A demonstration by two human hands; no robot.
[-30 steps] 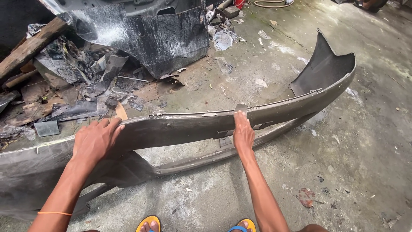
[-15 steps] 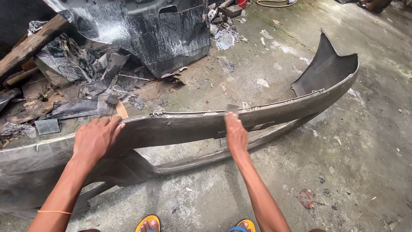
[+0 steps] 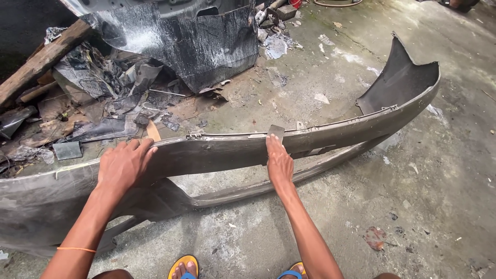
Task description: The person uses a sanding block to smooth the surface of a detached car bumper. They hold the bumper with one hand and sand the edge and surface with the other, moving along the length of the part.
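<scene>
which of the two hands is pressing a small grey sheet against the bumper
The right hand. Its fingers press a small grey sheet onto the bumper near the top edge; the left hand lies flat and bare on the bumper.

Premises: a rough, informal car body repair yard or workshop. Evidence: a detached grey car bumper lying on a stained, cracked concrete floor; a scuffed black body panel propped behind it; a heap of torn scrap sheet, debris and a wooden beam at the left.
</scene>
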